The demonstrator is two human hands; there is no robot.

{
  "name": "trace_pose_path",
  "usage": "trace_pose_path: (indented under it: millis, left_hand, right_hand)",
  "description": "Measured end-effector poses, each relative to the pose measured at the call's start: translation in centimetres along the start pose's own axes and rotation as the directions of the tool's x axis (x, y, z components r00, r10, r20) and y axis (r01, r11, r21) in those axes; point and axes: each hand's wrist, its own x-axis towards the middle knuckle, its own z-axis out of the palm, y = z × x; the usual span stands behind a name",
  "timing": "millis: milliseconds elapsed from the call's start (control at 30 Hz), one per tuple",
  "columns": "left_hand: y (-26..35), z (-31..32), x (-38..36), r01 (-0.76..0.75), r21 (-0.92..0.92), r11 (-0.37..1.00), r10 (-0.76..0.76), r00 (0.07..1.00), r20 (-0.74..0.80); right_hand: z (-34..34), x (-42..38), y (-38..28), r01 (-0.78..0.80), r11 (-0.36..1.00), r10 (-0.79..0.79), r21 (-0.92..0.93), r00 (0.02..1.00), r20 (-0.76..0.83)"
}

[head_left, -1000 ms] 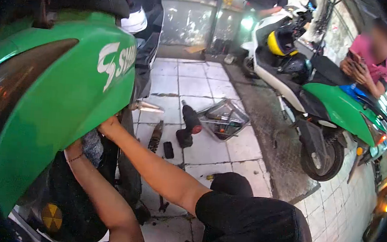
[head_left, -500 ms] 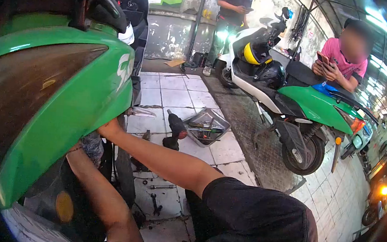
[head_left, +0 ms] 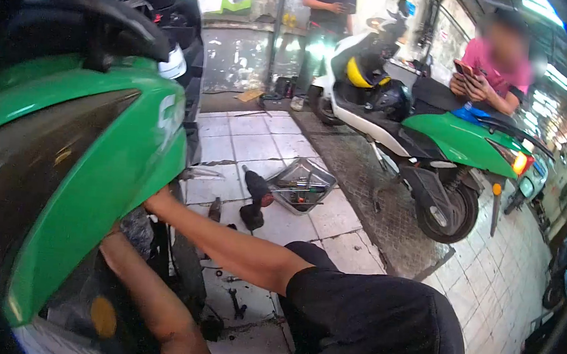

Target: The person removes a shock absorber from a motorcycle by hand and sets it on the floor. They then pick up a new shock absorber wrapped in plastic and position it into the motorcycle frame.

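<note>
The left hand [head_left: 113, 231] and right hand [head_left: 155, 200] reach under the green panel [head_left: 107, 176]; their grip I cannot tell. On the tiled floor [head_left: 252, 146], a tray [head_left: 302, 208] lies near the dark strip's [head_left: 347, 165] left edge.

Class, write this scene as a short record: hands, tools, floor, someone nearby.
Left hand: under the green panel, mostly hidden
Right hand: at the panel's lower edge, partly hidden
Grip: cannot be seen
Tools: power tool beside an open metal tray of tools; wrench nearer the camera
Floor: white tiles
Nearby: person in pink holding a phone by a scooter
</note>
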Motion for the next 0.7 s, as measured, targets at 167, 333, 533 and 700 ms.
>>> trace_pose_path:
  millis: [167,333,533,700]
  left_hand:
    - [0.3,1.0,0.6,0.0,-0.029,1.0,0.0,1.0,0.004]
    - [0.5,0.9,0.7,0.017,-0.016,1.0,-0.017,1.0,0.013]
    - [0.3,0.6,0.1,0.028,-0.006,1.0,-0.028,0.999,0.02]
    - [0.5,0.4,0.0,0.02,-0.034,0.999,-0.019,0.999,0.026]
  right_hand:
    - [-0.5,-0.9,-1.4,-0.08,0.994,0.092,0.077,0.982,-0.165]
    - [-1.2,-1.0,-2.1,-0.158,0.896,0.178,0.415,0.984,-0.009]
    - [-2.3,-0.2,-2.9,-0.195,0.87,0.193,0.453,0.98,0.052]
    - [-2.4,-0.6,-0.4,-0.161,0.94,0.116,0.301,0.98,0.159]
